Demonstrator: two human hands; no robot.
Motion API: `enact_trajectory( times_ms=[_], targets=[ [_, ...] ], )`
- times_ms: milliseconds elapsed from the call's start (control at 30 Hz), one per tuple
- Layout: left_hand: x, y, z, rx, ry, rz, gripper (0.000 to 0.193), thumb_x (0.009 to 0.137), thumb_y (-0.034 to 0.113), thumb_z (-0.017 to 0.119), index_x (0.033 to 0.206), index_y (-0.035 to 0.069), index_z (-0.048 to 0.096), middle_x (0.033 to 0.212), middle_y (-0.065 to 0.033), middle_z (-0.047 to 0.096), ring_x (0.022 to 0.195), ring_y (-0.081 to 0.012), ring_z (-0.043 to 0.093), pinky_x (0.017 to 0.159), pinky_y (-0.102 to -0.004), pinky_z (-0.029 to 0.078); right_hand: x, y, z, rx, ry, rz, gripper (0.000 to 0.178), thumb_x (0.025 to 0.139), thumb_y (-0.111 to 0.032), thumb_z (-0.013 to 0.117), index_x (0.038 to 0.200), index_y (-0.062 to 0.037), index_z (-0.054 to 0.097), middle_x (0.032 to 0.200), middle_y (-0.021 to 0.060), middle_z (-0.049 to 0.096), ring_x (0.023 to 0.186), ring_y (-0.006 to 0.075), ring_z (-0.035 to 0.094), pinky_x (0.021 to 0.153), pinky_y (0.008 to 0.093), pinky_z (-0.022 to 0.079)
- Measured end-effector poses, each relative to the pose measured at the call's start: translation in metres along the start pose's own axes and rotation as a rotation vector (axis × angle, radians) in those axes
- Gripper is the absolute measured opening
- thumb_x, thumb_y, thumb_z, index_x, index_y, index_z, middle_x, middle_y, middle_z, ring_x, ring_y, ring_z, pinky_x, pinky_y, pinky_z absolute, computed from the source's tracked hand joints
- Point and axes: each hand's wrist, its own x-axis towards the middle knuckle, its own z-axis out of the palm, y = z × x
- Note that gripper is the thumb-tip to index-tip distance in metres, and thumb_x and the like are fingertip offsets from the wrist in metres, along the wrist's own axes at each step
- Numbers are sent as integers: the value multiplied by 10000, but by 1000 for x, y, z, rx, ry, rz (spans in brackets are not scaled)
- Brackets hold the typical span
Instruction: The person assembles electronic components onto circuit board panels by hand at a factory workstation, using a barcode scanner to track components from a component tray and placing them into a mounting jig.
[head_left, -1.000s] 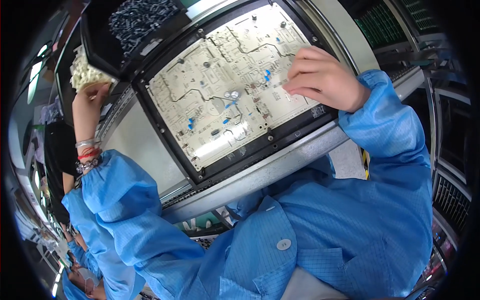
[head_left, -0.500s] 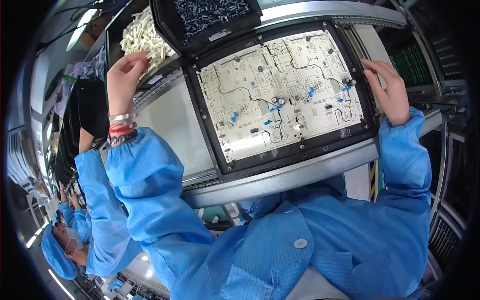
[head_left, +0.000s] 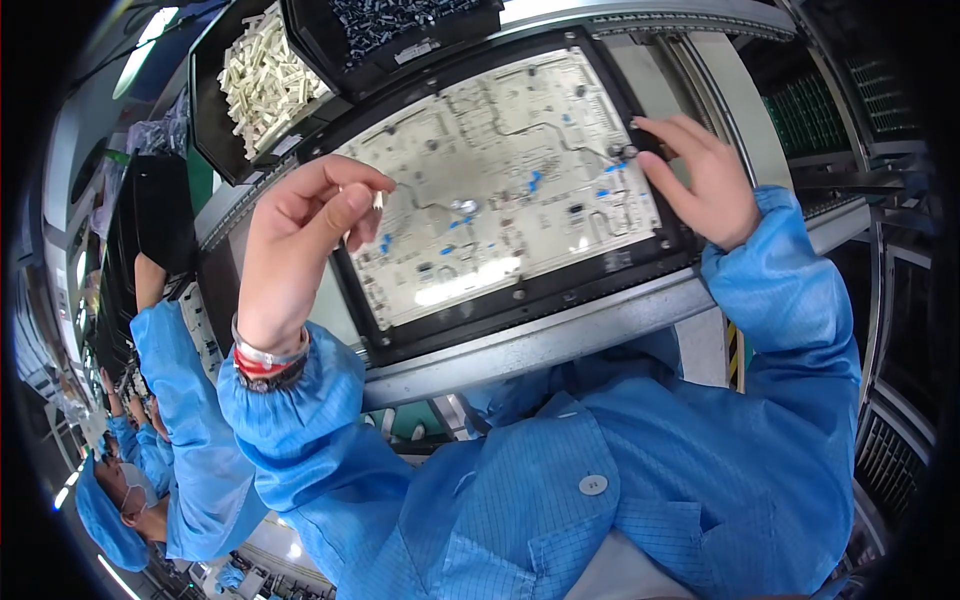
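Note:
My left hand (head_left: 305, 225) is closed in a pinch on a small white component (head_left: 378, 200), above the left part of the circuit boards. Its exact kind is too small to make out. Under it lie pale circuit boards (head_left: 470, 255) set with blue, black and round silvery parts, held in a black frame (head_left: 450, 335). My right hand (head_left: 705, 180) is at the frame's right edge, with fingers stretched out and thumb apart. It appears to rest against the edge, holding no loose part.
A black bin of white elongated components (head_left: 270, 80) stands at the far left, beside a bin of small dark parts (head_left: 390, 25). A metal rail (head_left: 540, 330) runs along the near side. On the left a co-worker in blue (head_left: 200, 440) stands close by.
My left hand has come from the white parts' bin to over the boards, bringing a white component. The frame with the boards has shifted left, and my right hand has moved left to its edge.

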Motion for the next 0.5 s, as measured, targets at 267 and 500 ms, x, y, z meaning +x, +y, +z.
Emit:
enact_trajectory(
  times_ms=[267, 500],
  targets=[
    [53, 35, 101, 42, -179, -152, 243, 855, 46, 454, 1011, -16, 629, 705, 15, 535, 627, -49, 455, 576, -177, 347, 19, 53, -20, 324, -234, -201, 421, 832, -99, 593, 1226, -11, 474, 802, 110, 507, 692, 225, 523, 663, 324, 450],
    [80, 25, 123, -170, -257, -191, 258, 904, 99, 441, 1074, -33, 583, 830, -62, 616, 722, -87, 544, 633, -199, 407, 30, 78, -24, 565, -381, -48, 401, 891, -63, 500, 1283, -27, 427, 791, 76, 551, 720, 158, 514, 696, 298, 448]
  ],
)
